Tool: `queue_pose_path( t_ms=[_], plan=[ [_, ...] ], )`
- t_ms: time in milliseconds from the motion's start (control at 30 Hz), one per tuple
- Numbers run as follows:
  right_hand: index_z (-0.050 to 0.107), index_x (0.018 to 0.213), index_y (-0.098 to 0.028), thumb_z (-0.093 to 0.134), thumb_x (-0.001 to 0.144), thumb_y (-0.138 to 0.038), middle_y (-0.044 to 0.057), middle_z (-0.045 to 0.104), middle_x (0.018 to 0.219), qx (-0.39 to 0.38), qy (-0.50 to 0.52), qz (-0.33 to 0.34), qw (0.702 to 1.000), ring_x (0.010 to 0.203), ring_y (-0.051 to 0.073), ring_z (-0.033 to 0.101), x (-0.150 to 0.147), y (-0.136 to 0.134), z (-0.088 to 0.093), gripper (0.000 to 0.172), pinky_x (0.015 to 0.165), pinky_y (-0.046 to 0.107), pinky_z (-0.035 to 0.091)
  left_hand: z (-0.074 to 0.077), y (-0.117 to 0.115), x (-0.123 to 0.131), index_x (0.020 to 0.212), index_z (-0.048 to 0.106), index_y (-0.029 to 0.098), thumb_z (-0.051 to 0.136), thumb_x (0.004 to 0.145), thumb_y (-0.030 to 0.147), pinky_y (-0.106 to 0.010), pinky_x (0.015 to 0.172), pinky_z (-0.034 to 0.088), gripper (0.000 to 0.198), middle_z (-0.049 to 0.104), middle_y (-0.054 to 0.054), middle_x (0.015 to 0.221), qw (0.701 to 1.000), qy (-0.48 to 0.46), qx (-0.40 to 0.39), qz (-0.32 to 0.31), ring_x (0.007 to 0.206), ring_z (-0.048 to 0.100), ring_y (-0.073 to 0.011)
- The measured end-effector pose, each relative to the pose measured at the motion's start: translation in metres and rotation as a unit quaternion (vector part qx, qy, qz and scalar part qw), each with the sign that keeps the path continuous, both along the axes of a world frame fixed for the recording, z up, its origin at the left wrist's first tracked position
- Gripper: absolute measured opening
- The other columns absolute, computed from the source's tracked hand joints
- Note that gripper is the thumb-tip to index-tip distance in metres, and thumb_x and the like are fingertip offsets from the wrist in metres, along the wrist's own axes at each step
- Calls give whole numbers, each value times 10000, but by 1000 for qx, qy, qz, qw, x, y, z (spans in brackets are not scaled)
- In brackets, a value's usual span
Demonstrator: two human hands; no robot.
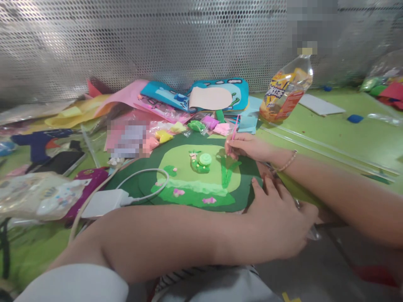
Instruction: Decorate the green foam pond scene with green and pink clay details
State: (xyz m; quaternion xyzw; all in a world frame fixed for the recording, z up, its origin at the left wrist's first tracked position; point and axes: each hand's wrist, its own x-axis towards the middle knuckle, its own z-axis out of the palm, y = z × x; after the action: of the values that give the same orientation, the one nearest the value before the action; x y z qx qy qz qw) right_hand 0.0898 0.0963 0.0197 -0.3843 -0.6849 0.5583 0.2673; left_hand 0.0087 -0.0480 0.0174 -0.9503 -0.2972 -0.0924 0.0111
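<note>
Our right hand [248, 145]: fingers clamped on one slim pink stick [234, 129]; our left hand [277, 216]: fingers apart, at rounded dark-green board [249, 168].

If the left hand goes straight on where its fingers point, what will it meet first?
Probably the right hand, near its wrist and bracelet, just beyond the left hand's fingertips. Depth is unclear; it might slide underneath.

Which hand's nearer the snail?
Right. The right hand, holding a pink stick, is just right of the snail; the left hand is farther off, at the green board's near right corner.
</note>
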Motion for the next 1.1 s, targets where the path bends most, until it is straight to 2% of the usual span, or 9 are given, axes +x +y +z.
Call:
queue_pose_path(
  t_ms=[167,433,633,867,1100],
  plan=[
    [534,690,-163,400,850,-106,9,559,647,-7,7,4,1000,519,78,498,-3,1,2,216,512,208,404,-2,0,0,1109,480,160,492,837,418,-654,869,307,375,444,-305,1272,1000,-7,9,1,1214,375,-483],
    [550,793,-150,496,833,-152,-8,581,645,-24,17,-12,999,487,64,498,-3,5,-3,67,475,191,393,1,1,1,1099,483,153,518,820,420,-651,865,309,387,423,-332,1275,1000,5,-1,-3,1217,356,-503],
    [561,763,-151,515,834,-132,-15,591,638,-26,21,-15,999,477,54,511,-4,6,-4,86,463,179,402,0,0,1,1107,487,165,550,800,442,-654,875,304,419,448,-296,1276,1000,3,2,-1,1219,372,-477],
    [545,740,-151,479,853,-94,-20,595,635,-33,9,-26,999,480,50,547,-7,4,-1,142,477,172,433,-3,0,0,1094,482,156,538,805,436,-654,862,309,406,434,-328,1269,1000,-6,12,-2,1210,372,-495],
    [549,765,-140,556,836,-154,-4,607,669,-29,10,-13,999,518,54,565,-5,7,-5,73,497,166,463,-4,0,2,1095,493,161,554,796,439,-650,875,310,413,453,-298,1269,1000,-9,17,4,1218,372,-479]
  ],
)
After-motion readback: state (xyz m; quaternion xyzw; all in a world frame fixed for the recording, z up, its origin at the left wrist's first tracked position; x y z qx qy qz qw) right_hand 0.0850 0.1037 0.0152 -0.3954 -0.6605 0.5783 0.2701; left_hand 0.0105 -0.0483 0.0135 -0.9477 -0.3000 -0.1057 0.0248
